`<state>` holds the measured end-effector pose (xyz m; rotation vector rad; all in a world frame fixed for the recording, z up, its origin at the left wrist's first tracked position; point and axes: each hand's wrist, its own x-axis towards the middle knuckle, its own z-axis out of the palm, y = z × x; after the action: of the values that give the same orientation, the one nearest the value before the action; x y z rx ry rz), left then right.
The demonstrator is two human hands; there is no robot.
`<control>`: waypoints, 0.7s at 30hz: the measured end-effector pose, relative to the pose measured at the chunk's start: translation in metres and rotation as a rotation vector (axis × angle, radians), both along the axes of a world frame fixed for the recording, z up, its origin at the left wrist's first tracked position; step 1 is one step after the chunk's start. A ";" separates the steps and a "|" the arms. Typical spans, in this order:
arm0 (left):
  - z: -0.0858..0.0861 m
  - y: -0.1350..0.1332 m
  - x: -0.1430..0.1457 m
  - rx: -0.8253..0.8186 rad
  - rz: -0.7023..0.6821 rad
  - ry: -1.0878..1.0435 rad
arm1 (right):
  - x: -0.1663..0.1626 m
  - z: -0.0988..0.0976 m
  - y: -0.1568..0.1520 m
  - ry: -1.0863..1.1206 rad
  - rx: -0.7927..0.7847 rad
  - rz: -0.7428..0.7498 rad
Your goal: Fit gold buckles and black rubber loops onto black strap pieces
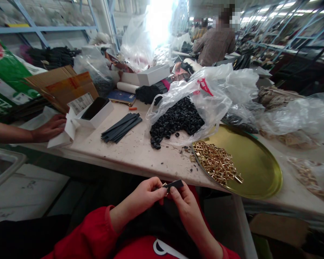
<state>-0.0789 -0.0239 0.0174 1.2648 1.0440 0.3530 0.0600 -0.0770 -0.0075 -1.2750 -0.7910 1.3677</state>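
Observation:
My left hand and my right hand meet just below the table edge, both pinched on a short black strap with a small gold buckle at its left end. Red sleeves cover my forearms. Right of my hands, a round gold tray carries a heap of gold buckles. Behind them an open clear bag spills small black loops. A bundle of black straps lies on the table further left.
Another person's hand rests on a white box flap at the left, beside an open white box. Cardboard, plastic bags and boxes crowd the back of the table. A person in brown works at a far bench.

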 end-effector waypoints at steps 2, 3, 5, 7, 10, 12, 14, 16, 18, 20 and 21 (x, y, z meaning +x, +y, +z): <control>0.002 0.001 0.000 0.014 -0.012 0.003 | 0.004 -0.004 0.002 -0.079 0.010 0.055; 0.003 0.001 0.001 0.011 -0.019 0.005 | 0.005 -0.005 0.003 -0.107 0.021 0.072; 0.003 0.002 0.003 -0.003 -0.019 0.017 | 0.007 -0.003 0.005 -0.223 0.110 0.076; 0.003 0.001 0.005 0.035 0.017 0.036 | 0.009 0.001 0.006 -0.406 0.237 0.075; 0.007 0.000 0.006 0.158 0.055 0.059 | 0.012 0.002 0.010 -0.465 0.251 0.091; 0.008 0.003 0.005 0.166 0.017 0.040 | 0.013 0.000 0.016 -0.315 0.134 0.112; 0.007 0.009 0.004 0.132 -0.015 0.016 | 0.013 -0.002 0.024 -0.168 0.048 0.130; 0.003 0.018 0.005 0.091 0.013 -0.015 | 0.012 -0.002 0.032 -0.087 0.049 0.136; -0.001 0.030 0.006 0.050 0.069 -0.063 | 0.014 0.003 0.041 -0.087 0.095 0.152; -0.003 0.042 0.009 0.029 0.100 -0.126 | 0.023 0.013 0.055 -0.193 0.130 0.289; -0.002 0.047 0.009 0.039 0.093 -0.141 | 0.030 0.018 0.066 -0.302 0.139 0.385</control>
<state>-0.0695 0.0234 0.0151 1.2105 0.9806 0.5287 0.0899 -0.0111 0.0101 -1.2782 -1.3739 1.4032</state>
